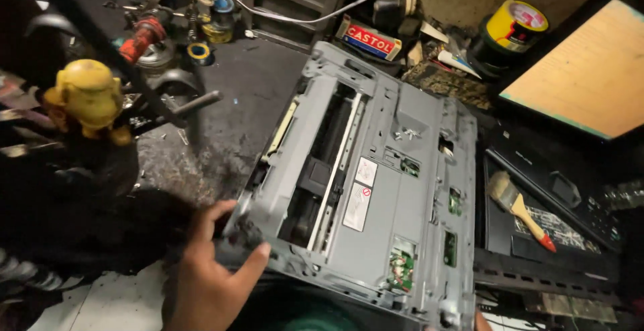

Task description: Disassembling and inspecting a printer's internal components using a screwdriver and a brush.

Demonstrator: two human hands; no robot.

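The left hand [211, 274] is seen at about 7 o'clock in the view, its thumb and fingers clasped around the near left corner of a grey printer chassis [396, 190]. Only a sliver of the right hand [480, 320] is shown at the bottom edge, near 5 o'clock, touching the chassis's near right corner; whether it is grasping cannot be told.

The printer chassis is placed at the centre of the view and is tilted, its far end pointing toward 12 o'clock. Its outer covers are off, so that bare grey plastic is exposed. A long dark opening is seen along its left half, crossed lengthwise by a pale metal rail [339, 170]. On the flat right half, two white labels [361, 190] are stuck, and small green circuit boards [401, 268] are visible near the lower edge. A few loose screws [406, 132] are lying on top.

At 3 o'clock from the chassis, a paintbrush [520, 209] with a wooden, red-tipped handle is laid on a black printer cover [537, 190]. At 1 o'clock, a yellow-lidded tin [515, 26] is standing. At 9 o'clock, a yellow tool [87, 99] is seen above a dusty dark floor [228, 109].
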